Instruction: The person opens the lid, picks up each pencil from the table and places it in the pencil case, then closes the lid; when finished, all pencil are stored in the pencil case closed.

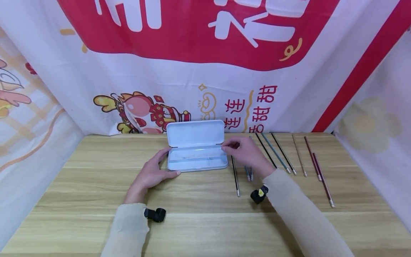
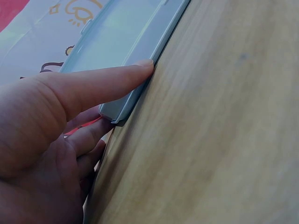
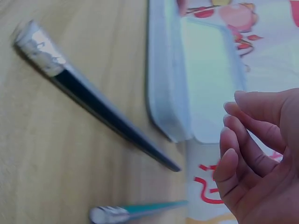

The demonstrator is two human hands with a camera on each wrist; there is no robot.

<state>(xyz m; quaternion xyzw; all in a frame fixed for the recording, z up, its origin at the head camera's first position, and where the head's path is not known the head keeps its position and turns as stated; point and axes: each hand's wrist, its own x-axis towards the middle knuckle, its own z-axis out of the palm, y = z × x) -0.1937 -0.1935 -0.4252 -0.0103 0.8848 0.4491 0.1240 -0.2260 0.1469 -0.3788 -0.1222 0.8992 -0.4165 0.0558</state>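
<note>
A pale blue pencil case (image 1: 196, 145) lies on the table with its lid raised against the backdrop. Its tray shows a dividing ridge and no pencils inside. My left hand (image 1: 153, 173) holds the case's left end, the thumb along the front edge and the fingers around the side; the left wrist view shows this grip (image 2: 51, 126) closely. By the right end, near the hinge, is my right hand (image 1: 247, 151). In the right wrist view its fingers (image 3: 229, 140) are loosely bent, with nothing between them, apart from the case.
A dark pencil (image 1: 236, 178) lies just right of the case. Blue pencils (image 1: 248, 174) lie partly under the right hand. Further right several more pencils (image 1: 282, 153) are spread out, with a maroon one (image 1: 323, 182) outermost. A printed cloth (image 1: 192, 92) hangs behind the wooden table (image 1: 205, 228).
</note>
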